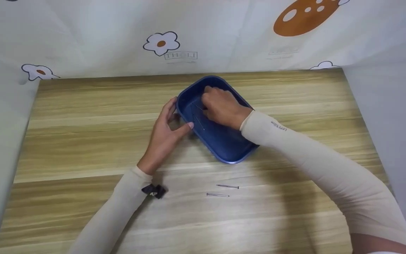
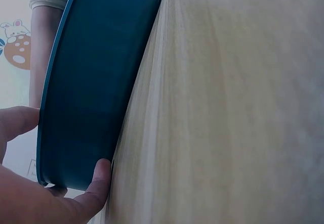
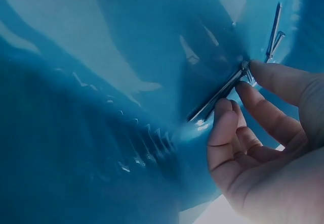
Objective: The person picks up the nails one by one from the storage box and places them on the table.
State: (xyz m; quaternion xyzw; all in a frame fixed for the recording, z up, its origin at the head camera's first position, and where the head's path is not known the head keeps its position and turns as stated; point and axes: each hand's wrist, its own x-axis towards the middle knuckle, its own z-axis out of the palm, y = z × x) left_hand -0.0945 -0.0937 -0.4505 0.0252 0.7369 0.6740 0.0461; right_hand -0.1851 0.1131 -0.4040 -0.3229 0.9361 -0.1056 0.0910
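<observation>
We are looking down at a blue tray [image 1: 224,141] lying slantwise on the middle of a wooden table [image 1: 83,141]; our left hand [image 1: 164,132] is steadying it from the left, the thumb pressing the tray's outer wall low down and the fingers lying against the rim, loosely spread and straight rather than clenched; the left wrist view is showing the thumb [image 2: 98,176] touching the wall where it meets the table. Our right hand [image 1: 220,106] is reaching down inside the far half of the tray; in the right wrist view its fingertips [image 3: 258,70] are pinching the head of a nail [image 3: 217,98] lying on the tray floor, with more nails [image 3: 274,32] resting just beyond against the inner wall. Two loose nails [image 1: 222,190] are lying side by side on the table near us, well apart from the tray's near rim; a small dark clip [image 1: 155,191] is sitting beside our left sleeve. Open wood is stretching to the left, right and near sides of the tray; a flowered cloth [image 1: 160,44] is closing off the far edge and both sides of the table.
</observation>
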